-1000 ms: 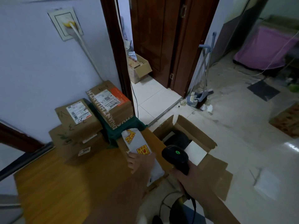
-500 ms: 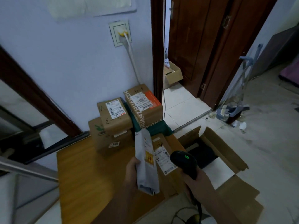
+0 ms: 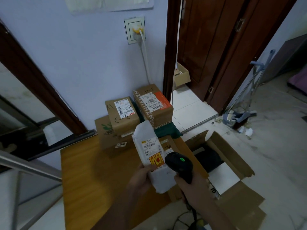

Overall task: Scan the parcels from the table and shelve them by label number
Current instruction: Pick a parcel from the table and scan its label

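My left hand grips the lower edge of a white padded mailer, held above the wooden table with its barcode label and yellow-red sticker facing me. My right hand holds a black barcode scanner with a green light on, its head right beside the mailer's label. At the table's far end stand several brown parcels: a small box with a label, a larger box under it, and a taped box with an orange patch. Another flat brown parcel lies behind the mailer.
An open cardboard box sits on the floor right of the table. A green cloth lies under the taped box. A doorway with dark wood frame is behind, a wall socket with cable above the parcels, a mop by the door.
My left hand has turned the mailer so its label faces up and brought it closer to the scanner. The view has swung left and upward over the frames.
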Motion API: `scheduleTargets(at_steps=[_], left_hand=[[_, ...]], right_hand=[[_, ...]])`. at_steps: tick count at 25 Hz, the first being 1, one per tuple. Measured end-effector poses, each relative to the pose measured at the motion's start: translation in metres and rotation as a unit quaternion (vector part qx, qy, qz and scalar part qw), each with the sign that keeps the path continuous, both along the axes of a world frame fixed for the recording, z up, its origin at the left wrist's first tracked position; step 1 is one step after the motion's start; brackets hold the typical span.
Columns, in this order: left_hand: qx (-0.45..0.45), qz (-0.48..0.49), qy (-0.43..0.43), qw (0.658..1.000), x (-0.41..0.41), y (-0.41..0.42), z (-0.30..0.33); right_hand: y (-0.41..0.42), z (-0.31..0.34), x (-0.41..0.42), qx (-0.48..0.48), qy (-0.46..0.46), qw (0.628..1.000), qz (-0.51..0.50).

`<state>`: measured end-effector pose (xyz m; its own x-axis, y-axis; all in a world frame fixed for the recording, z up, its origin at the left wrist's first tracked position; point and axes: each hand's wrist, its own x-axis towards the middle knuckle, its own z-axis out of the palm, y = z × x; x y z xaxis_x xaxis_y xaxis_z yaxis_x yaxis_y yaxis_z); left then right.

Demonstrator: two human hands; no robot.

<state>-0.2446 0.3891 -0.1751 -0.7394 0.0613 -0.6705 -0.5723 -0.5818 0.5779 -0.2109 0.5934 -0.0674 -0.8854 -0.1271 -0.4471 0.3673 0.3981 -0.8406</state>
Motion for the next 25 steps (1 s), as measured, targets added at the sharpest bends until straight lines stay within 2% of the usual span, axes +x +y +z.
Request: scheduleTargets(at_steps=[5,12,19,25], left_hand=[[-0.032,0.012,0.032,0.999,-0.003,0.0,0.006],[-0.06,0.007,0.056,0.997,0.002,-0.006,0.019],[-0.046,-0.015,0.071,0.996,0.017,-0.028,0.024],[-0.045,-0.038,0.068,0.996,0.037,-0.044,0.022]], right_hand=[[-0.029,0.016,0.002,-0.025,0.043,0.999,0.004],[-0.062,0.035,0.007,0.028,0.107,0.993,0.04],[-0.084,0.041,0.027,0.012,0.101,0.995,0.021],[-0.104,0.046,0.047,0.043,0.095,0.994,0.018]])
